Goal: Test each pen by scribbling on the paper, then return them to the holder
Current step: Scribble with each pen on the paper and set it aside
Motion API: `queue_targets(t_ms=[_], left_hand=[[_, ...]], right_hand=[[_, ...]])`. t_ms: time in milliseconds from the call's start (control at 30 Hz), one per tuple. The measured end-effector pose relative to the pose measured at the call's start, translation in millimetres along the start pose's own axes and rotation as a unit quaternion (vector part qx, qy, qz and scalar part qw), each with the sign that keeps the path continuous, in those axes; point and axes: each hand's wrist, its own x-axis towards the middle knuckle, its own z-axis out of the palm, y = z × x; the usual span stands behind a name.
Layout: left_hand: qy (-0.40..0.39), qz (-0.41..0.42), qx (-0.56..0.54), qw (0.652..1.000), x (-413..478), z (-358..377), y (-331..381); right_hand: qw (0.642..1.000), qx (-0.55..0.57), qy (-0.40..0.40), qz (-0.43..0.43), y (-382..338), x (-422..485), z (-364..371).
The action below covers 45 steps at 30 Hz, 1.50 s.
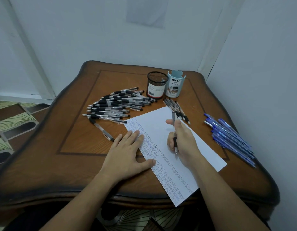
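— Where does the pen [175, 139] sit relative to the hands?

— It is pinched in the right hand [181, 139], fingers curled round the black grip. Its long axis runs away from the person: tip down near the paper [186, 147], back end poking up past the thumb toward the holders. Whether the tip touches the sheet, I cannot tell.

— And the left hand [126, 157]?

— Spread flat, palm down, fingers pressing the paper's left edge, where rows of small scribbles run down the sheet. It grasps nothing.

— Which hand is nearer the holder?

— The right. The black mesh holder [157, 85] stands at the far side of the bench [77, 139], ahead of that hand and slightly left, touching or just beside a pale blue organizer [175, 85]. My guess is the pen goes back by a forward reach, flipped upright.

— The other pens?

— A clear-barrelled heap [116, 104] lies far left, a few [176, 109] just beyond the right hand, and blue ones [229, 137] well apart at right.
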Motion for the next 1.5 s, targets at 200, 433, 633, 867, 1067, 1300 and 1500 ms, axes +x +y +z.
queue_targets(t_ms=[200,433,633,867,1067,1300,1500], left_hand=[[-0.003,-0.004,-0.001,1.000,-1,-2,1],[-0.002,0.001,-0.012,1.000,-1,-4,2],[-0.002,0.001,-0.013,1.000,-2,-5,2],[-0.006,0.004,-0.019,1.000,-1,-4,0],[-0.007,0.004,-0.023,1.000,0,-4,0],[-0.002,0.004,-0.028,1.000,-1,-3,0],[0.003,0.005,-0.027,1.000,-2,-3,-1]], right_hand=[[0.999,-0.029,-0.015,-0.033,-6,-1,4],[1.000,-0.008,-0.023,-0.019,-12,5,2],[0.970,-0.231,0.052,-0.060,-35,62,-20],[0.886,-0.453,0.077,-0.058,-50,119,-43],[0.871,-0.487,0.046,-0.045,-41,126,-42],[0.877,-0.472,0.061,-0.066,-31,125,-49],[0.815,-0.554,0.026,-0.165,-38,122,-11]])
